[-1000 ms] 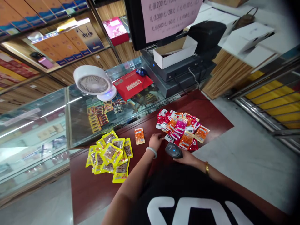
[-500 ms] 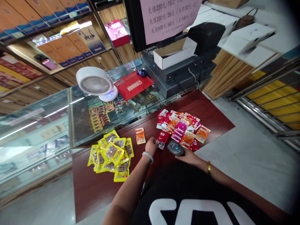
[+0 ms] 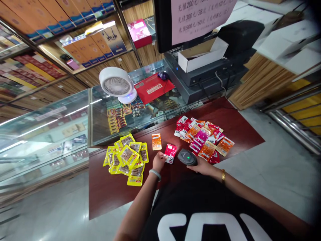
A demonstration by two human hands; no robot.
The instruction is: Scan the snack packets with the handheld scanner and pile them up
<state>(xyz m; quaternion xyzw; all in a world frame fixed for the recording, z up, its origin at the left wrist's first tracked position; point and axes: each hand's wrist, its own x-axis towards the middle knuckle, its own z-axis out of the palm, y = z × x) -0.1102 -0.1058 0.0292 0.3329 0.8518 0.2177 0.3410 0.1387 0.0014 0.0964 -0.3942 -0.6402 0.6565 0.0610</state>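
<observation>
Between the fingertips of my left hand (image 3: 158, 162) is the near edge of a red snack packet (image 3: 171, 152), which lies on or just above the dark red table (image 3: 110, 201). My right hand (image 3: 202, 166) grips a dark barcode scanner (image 3: 187, 157), its small light green, close to the right of that packet. Just beyond my left hand lies a single orange snack packet (image 3: 156, 142). To the left spreads a heap of yellow snack packets (image 3: 128, 156). A mixed pile of red, orange and pink packets (image 3: 202, 136) is behind the scanner, to the right.
A glass counter (image 3: 100, 127) borders the table's far side, with a white fan (image 3: 116, 82) and a red mat (image 3: 154, 87) on it. Cash-register equipment (image 3: 200, 78) stands behind, with an open white box (image 3: 200, 57) on top. Metal railing (image 3: 288, 124) is at right.
My left hand has drawn the red packet left, away from the mixed pile. The scanner's light has turned from blue to green. The whole view has shifted with my head.
</observation>
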